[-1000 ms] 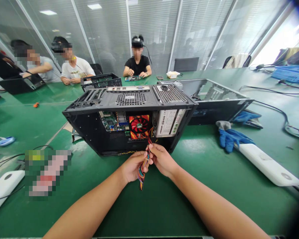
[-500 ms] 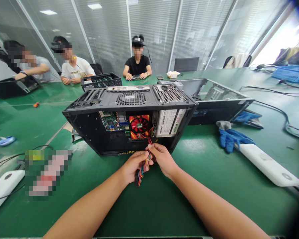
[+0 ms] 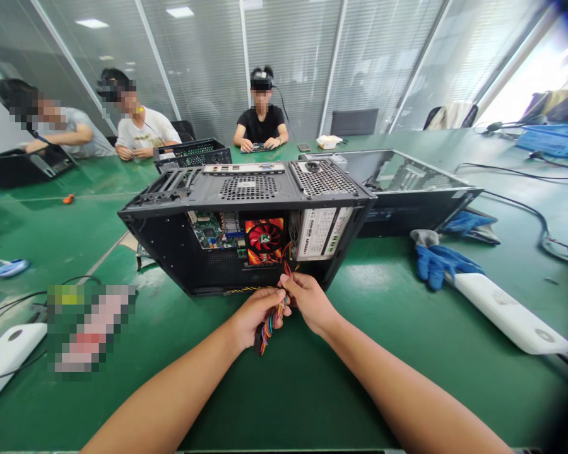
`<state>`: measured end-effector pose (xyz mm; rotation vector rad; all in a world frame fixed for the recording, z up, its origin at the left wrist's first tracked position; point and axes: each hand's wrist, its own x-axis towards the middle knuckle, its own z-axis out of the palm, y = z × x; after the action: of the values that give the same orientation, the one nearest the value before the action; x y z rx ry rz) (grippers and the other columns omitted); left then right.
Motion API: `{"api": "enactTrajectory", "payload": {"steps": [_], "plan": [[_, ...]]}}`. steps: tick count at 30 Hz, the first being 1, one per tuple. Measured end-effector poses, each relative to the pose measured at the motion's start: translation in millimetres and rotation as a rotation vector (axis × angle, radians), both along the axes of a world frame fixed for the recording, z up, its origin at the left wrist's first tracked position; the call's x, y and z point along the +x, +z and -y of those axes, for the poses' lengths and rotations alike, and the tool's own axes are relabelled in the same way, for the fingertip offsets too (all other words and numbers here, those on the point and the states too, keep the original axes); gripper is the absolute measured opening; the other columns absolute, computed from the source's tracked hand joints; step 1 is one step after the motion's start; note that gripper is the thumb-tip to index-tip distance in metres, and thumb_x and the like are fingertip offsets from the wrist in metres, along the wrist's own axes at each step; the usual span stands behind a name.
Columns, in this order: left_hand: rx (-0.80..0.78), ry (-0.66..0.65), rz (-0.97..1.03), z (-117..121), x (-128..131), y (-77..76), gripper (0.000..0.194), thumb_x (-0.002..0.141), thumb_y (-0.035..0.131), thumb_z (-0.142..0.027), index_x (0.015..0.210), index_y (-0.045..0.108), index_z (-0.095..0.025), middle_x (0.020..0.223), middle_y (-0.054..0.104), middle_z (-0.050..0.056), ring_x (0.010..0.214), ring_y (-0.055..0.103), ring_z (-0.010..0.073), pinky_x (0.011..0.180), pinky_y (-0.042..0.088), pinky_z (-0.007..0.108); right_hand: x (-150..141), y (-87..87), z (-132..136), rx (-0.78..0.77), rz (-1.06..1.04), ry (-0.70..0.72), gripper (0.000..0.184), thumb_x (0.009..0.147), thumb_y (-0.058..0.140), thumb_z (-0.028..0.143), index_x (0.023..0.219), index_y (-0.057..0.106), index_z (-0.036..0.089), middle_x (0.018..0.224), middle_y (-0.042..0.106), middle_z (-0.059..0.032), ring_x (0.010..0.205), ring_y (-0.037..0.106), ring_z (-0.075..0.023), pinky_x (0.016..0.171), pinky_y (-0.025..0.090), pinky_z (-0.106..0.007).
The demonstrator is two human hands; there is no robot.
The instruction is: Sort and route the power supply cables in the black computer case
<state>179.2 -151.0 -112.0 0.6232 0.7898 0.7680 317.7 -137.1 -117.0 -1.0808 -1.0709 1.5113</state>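
Observation:
A bundle of coloured power cables (image 3: 268, 328) is pinched between my two hands, just in front of an open black computer case (image 3: 170, 252). My left hand (image 3: 258, 315) closes round the bundle, and its loose end with a dark connector hangs below. My right hand (image 3: 307, 299) grips the cables a little higher, where red and black wires run up into the case. Inside the case are a green motherboard (image 3: 213, 234), a red cooling fan (image 3: 265, 240) and a white-labelled power supply (image 3: 324, 233). The fingertips partly hide the wires.
Behind on the right lies another computer case (image 3: 407, 211). Blue gloves (image 3: 438, 261) touch a white power strip (image 3: 511, 312) at right; another white power strip (image 3: 14, 347) is at left. Several people sit across the green table (image 3: 383, 366), one handling a circuit board (image 3: 260, 147).
Both hands keep hold of the cables and have barely shifted; the wires above my right hand have moved slightly. The person at far left has leaned further left.

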Motion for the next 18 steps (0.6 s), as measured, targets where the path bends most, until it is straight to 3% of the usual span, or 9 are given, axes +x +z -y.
{"api": "enactTrajectory", "payload": {"steps": [8,15,18], "plan": [[-0.107,-0.066,0.213,-4.0,-7.4,-3.7,0.019,0.087,0.065,-0.025,0.083,0.067,-0.007,0.063,0.066,0.006,0.036,0.049,0.0032,0.036,0.035,0.012,4.4,8.7,1.7,-0.083,-0.17,0.07,0.046,0.069,0.074,0.058,0.075,0.059,0.015,0.05,0.042,0.0071,0.045,0.039,-0.0075,0.046,0.03,-0.023],[-0.111,-0.062,0.249,-0.3,-7.5,1.6,0.01,0.082,0.07,-0.018,0.082,0.066,-0.009,0.064,0.065,0.005,0.04,0.051,0.0038,0.039,0.035,0.013,4.8,10.9,1.8,-0.113,-0.288,0.119,0.043,0.07,0.076,0.054,0.074,0.058,0.016,0.046,0.034,0.01,0.043,0.032,-0.0059,0.045,0.025,-0.022],[-0.088,-0.088,0.246,-0.4,-6.8,-1.7,0.016,0.079,0.074,-0.021,0.087,0.067,-0.009,0.064,0.065,0.004,0.041,0.052,0.0052,0.04,0.036,0.014,4.0,13.4,2.6,-0.095,-0.254,0.092,0.043,0.069,0.075,0.055,0.072,0.059,0.016,0.047,0.039,0.0082,0.043,0.035,-0.0064,0.045,0.025,-0.022]]}}
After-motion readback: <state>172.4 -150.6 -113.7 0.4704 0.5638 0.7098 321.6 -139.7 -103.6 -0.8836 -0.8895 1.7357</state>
